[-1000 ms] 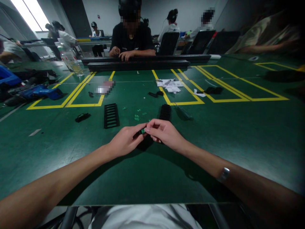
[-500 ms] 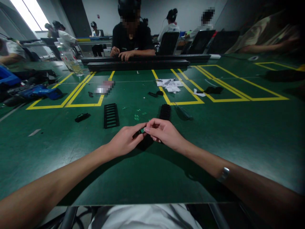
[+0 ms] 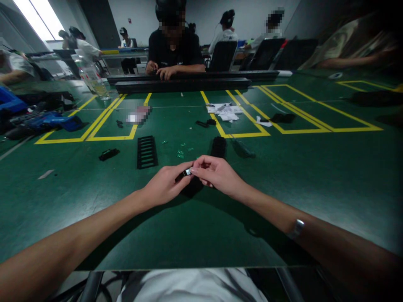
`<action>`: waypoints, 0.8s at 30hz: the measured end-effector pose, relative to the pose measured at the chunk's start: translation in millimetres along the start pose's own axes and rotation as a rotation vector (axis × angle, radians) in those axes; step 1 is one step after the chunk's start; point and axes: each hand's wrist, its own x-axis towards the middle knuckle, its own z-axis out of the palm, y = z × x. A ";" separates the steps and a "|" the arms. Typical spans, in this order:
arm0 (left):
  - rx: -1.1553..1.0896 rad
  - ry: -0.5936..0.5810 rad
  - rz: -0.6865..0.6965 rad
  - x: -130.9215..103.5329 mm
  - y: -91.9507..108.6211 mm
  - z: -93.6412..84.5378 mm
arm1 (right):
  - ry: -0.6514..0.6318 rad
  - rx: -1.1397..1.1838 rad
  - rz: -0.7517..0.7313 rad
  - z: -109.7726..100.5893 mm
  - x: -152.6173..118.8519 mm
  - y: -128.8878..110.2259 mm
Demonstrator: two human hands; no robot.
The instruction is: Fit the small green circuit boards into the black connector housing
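Note:
Over the table in front of me, my left hand [image 3: 166, 182] pinches a small black part between thumb and fingers. A small circuit board [image 3: 188, 172] shows at the part, glinting whitish. From the right, my right hand [image 3: 215, 173] has its thumb and forefinger closed on the board's end. The fingertips hide how board and part fit together. Just beyond the hands lie several small green circuit boards [image 3: 180, 154]. A black slotted tray [image 3: 147, 152] is to their left, and a second black tray [image 3: 218, 147] sits right behind my right hand.
A black part [image 3: 108, 154] lies left of the slotted tray. Farther back are crumpled white paper [image 3: 225, 111], small black pieces [image 3: 206, 123] and a clear bag [image 3: 242, 148]. Black bars [image 3: 182, 86] cross the table before a co-worker [image 3: 174, 50]. A bottle [image 3: 100, 90] stands left.
The board between my fingers showed green before and now shows a whitish glint, so it has tilted slightly. Both hands have stayed almost in place.

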 end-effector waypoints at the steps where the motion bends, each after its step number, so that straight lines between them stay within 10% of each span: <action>1: -0.001 0.000 0.000 0.0 0.0 0.1 | -0.001 0.000 0.000 -0.1 -0.2 0.0; 24: -0.027 0.003 0.002 -0.2 -2.4 -0.1 | -0.006 0.001 0.000 -0.9 0.0 -1.2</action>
